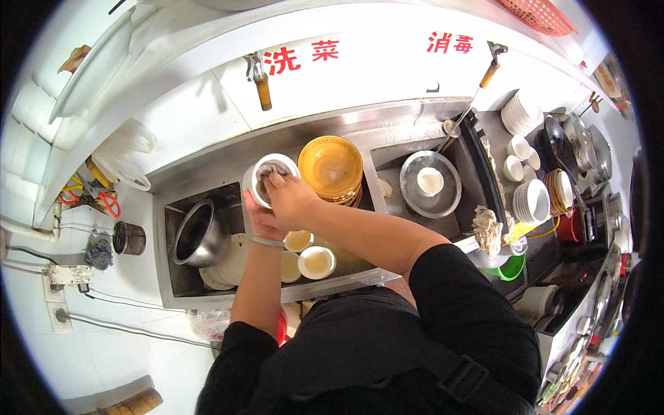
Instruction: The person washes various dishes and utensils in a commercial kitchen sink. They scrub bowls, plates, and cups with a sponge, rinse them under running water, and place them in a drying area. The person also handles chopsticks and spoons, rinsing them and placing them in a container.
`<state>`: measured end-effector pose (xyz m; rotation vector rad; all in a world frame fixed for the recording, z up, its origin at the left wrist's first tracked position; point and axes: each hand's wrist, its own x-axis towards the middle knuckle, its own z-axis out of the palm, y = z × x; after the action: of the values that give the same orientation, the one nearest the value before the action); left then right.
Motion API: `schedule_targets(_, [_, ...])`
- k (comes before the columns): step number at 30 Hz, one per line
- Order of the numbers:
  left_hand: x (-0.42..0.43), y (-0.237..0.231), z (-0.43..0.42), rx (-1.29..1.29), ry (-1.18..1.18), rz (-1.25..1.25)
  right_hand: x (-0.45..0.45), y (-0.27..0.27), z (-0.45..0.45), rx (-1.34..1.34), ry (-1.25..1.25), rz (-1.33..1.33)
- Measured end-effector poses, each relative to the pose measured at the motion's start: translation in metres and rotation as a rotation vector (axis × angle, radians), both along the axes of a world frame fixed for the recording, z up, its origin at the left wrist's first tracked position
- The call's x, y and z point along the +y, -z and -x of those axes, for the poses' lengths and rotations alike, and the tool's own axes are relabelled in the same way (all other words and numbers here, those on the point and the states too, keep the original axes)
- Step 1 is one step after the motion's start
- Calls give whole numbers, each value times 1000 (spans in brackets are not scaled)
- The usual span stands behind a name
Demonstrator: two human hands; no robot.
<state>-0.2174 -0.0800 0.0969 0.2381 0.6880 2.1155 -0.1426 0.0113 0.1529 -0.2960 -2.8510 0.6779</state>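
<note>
Above the left sink basin my left hand (264,223) grips a white bowl (250,179) from below and tilts it. My right hand (290,199) presses a grey scouring pad (267,176) against the inside of that bowl. Directly to the right stands a stack of yellow-orange bowls (331,163). Below my hands, several white bowls with cloudy yellowish liquid, among them one at the front (317,263), rest in the basin. A steel bowl (194,233) leans at the basin's left, partly over pale plates (223,270).
The right basin (389,199) holds a steel bowl (430,202) with a small white bowl (430,181) inside. Stacked plates (521,114) and bowls stand farther right. A cloth (486,231) hangs near the right basin's edge. Scissors (91,194) hang on the left wall. A ladle handle (263,93) hangs behind.
</note>
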Motion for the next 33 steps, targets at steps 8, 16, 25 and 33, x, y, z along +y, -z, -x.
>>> schedule_targets(8, [13, 33, -18, 97, 44, -462, -13, -15, -14, -157, 23, 201])
schedule_targets(16, [8, 28, -22, 48, 13, -314, -16, -25, -2, -163, 130, 620])
schedule_targets(25, [-9, -13, 18, 55, 426, 321, 38, 16, -19, -6, -368, -126])
schedule_targets(33, [0, 8, -1, 158, 152, 85, 10, 30, -5, 49, 21, 609])
